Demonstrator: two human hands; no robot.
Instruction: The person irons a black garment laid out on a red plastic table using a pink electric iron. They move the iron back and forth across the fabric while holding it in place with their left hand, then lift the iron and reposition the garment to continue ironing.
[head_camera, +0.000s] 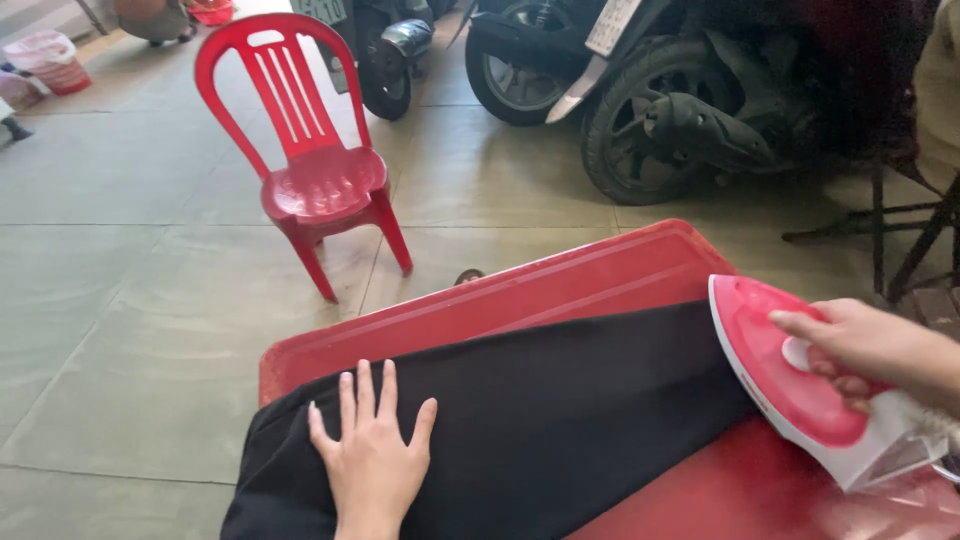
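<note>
Two hands work at our red table (560, 290): our left hand (372, 455) lies flat, fingers spread, on the black garment (560, 420). Our right hand (860, 350) grips the red-and-white iron (790, 385), which rests at the garment's edge.

We are seeing a plain black cloth (540, 420) lying on a red bench (560, 290), a pink-and-white iron (810, 385), and a red slatted chair (310, 150) on grey-green floor tiles (120, 300).

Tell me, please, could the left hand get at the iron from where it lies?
Probably yes: the left hand lies flat on the black cloth, and only bare cloth separates it from the iron held by the right hand.
</note>
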